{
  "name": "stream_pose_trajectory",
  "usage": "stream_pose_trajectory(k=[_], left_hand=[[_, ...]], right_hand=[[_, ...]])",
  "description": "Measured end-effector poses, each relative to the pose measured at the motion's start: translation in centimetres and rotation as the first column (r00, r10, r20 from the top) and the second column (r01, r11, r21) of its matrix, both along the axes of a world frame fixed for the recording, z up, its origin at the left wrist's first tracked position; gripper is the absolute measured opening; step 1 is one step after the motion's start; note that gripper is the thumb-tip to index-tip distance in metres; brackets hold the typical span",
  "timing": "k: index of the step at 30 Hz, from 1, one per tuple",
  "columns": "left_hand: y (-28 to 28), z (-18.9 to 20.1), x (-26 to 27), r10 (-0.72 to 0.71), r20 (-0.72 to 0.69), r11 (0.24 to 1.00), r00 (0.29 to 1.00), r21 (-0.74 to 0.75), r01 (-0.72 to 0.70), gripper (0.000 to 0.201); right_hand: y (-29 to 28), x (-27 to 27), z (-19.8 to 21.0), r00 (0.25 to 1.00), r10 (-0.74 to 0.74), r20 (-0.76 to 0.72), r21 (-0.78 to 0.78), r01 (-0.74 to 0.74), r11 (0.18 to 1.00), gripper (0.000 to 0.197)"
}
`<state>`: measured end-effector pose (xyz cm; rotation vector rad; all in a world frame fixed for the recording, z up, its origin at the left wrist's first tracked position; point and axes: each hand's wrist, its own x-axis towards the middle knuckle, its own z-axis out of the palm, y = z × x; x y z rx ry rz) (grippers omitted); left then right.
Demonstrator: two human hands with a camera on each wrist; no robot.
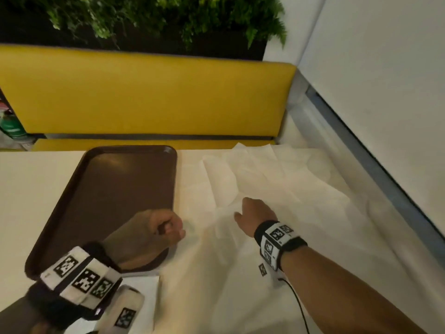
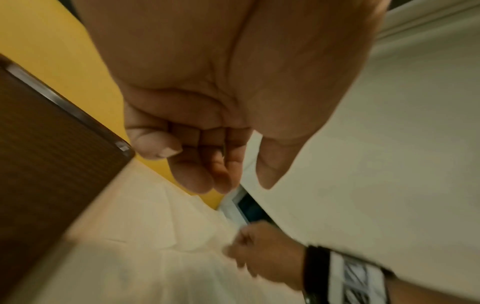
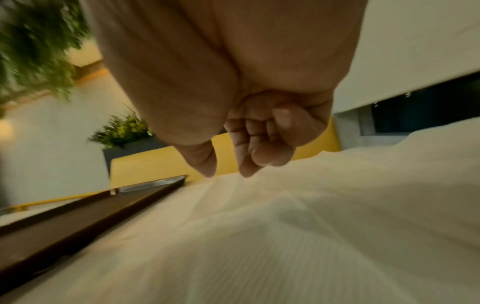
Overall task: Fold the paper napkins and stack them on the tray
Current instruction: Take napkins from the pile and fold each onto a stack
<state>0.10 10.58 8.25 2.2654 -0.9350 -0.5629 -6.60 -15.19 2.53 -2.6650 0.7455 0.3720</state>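
Note:
A dark brown tray lies bare on the white table, left of centre. Unfolded white paper napkins overlap across the table's right half. My left hand hovers over the tray's near right corner at the napkins' edge; the left wrist view shows its fingers loosely curled, holding nothing. My right hand is down on the napkins to the right. In the right wrist view its thumb and forefinger tips pinch a raised crease of napkin, and wrinkles run toward them. The other fingers are curled in.
A yellow bench with plants above it runs along the table's far edge. A wall and window frame close off the right side. Bare tabletop lies left of the tray. A thin cable trails from my right wrist.

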Motion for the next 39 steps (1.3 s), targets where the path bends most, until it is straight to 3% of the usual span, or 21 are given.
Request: stream_pose_trajectory(k=[2, 5, 8, 13, 16, 18, 20, 23, 26, 28, 31, 32, 34, 36, 39], left_hand=[[-3.4, -1.0, -0.2, -0.013, 0.041, 0.999, 0.999, -0.039, 0.015, 0.034], [-6.5, -2.4, -0.4, -0.053, 0.065, 0.998, 0.996, 0.022, 0.051, 0.017], [-7.5, -3.2, -0.5, -0.064, 0.06, 0.995, 0.996, 0.079, 0.059, 0.01], [-7.3, -4.0, 0.5, -0.026, 0.08, 0.997, 0.996, 0.073, 0.02, 0.01], [-7.1, -4.1, 1.2, 0.013, 0.079, 0.997, 0.997, 0.071, -0.018, 0.009], [-7.1, -4.2, 1.7, 0.042, 0.085, 0.997, 0.995, 0.065, -0.047, 0.007], [-7.0, -4.2, 2.2, 0.074, 0.102, 0.996, 0.992, 0.038, -0.078, 0.005], [-7.1, -4.0, 3.2, 0.142, 0.101, 0.99, 0.985, -0.028, -0.14, 0.009], [-6.9, -3.9, 4.0, 0.231, 0.06, 0.971, 0.971, -0.075, -0.226, 0.021], [-6.7, -3.8, 4.2, 0.239, -0.035, 0.967, 0.97, -0.077, -0.241, 0.04], [-6.4, -3.6, 4.4, 0.185, -0.252, 0.973, 0.95, -0.085, -0.212, 0.081], [-6.4, -3.6, 4.4, 0.165, -0.303, 0.975, 0.939, -0.095, -0.202, 0.094], [-6.7, -3.6, 4.2, 0.125, -0.36, 0.972, 0.924, -0.142, -0.188, 0.114], [-7.1, -3.3, 3.9, 0.084, -0.415, 0.958, 0.906, -0.216, -0.188, 0.12], [-7.1, -2.2, 3.5, 0.021, -0.462, 0.918, 0.887, -0.342, -0.2, 0.106]], right_hand=[[-1.6, 1.8, 0.2, 0.997, -0.059, 0.054, 0.004, 0.059, 0.998, 0.042], [-2.5, 4.1, -0.1, 0.974, -0.208, 0.086, 0.089, 0.201, 0.976, 0.057], [-2.8, 5.9, -1.0, 0.962, -0.272, 0.02, 0.166, 0.265, 0.95, 0.064], [-3.0, 7.3, -2.4, 0.969, -0.246, 0.004, 0.262, 0.236, 0.936, 0.04], [-3.2, 7.1, -2.0, 0.972, -0.212, 0.105, 0.331, 0.167, 0.929, 0.023], [-3.4, 6.6, -0.9, 0.953, -0.228, 0.198, 0.428, 0.125, 0.895, 0.022], [-3.4, 5.7, 0.6, 0.93, -0.271, 0.248, 0.572, 0.085, 0.816, 0.019], [-3.8, 4.2, 3.2, 0.886, -0.39, 0.25, 0.782, 0.053, 0.621, 0.02], [-3.9, 2.4, 5.8, 0.907, -0.342, 0.248, 0.864, -0.047, 0.501, 0.045], [-4.0, 1.5, 7.1, 0.918, -0.295, 0.263, 0.917, -0.143, 0.373, 0.056], [-3.4, 0.4, 9.3, 0.904, -0.314, 0.29, 0.955, -0.251, 0.16, 0.02], [-3.0, 0.0, 10.2, 0.896, -0.315, 0.312, 0.95, -0.29, 0.115, 0.021], [-2.7, -0.5, 11.6, 0.886, -0.314, 0.342, 0.939, -0.336, 0.076, 0.024], [-2.5, -0.9, 12.6, 0.866, -0.35, 0.356, 0.93, -0.364, 0.044, 0.016], [-2.7, -1.3, 13.6, 0.855, -0.412, 0.316, 0.939, -0.342, 0.01, 0.014]])
